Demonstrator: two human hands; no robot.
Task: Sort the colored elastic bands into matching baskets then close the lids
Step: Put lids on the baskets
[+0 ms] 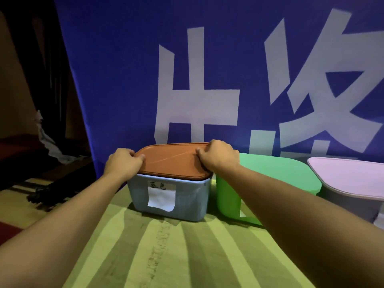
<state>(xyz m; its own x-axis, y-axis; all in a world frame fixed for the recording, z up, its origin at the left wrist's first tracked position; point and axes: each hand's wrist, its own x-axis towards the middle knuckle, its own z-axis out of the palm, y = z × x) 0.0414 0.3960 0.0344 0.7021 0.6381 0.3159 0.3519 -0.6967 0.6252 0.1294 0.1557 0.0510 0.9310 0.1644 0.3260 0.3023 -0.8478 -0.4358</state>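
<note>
Nearest, a striped green cloth (187,252) covers the surface, and both forearms reach out over it. On it stands the blue-grey basket (191,202) with a paper label (161,196), its orange lid (176,161) resting on top. The left hand (122,163) and right hand (218,156) each have a grip clamped on a short end of the lid, thumbs on top, fingers curled over the rim. The lid looks like light, stiff plastic, slightly flexible; the ends seem the best hold, pressing down evenly. Beside it sit a green basket (228,196) and a pink-lidded one (349,177), both already covered. No bands are visible.
</note>
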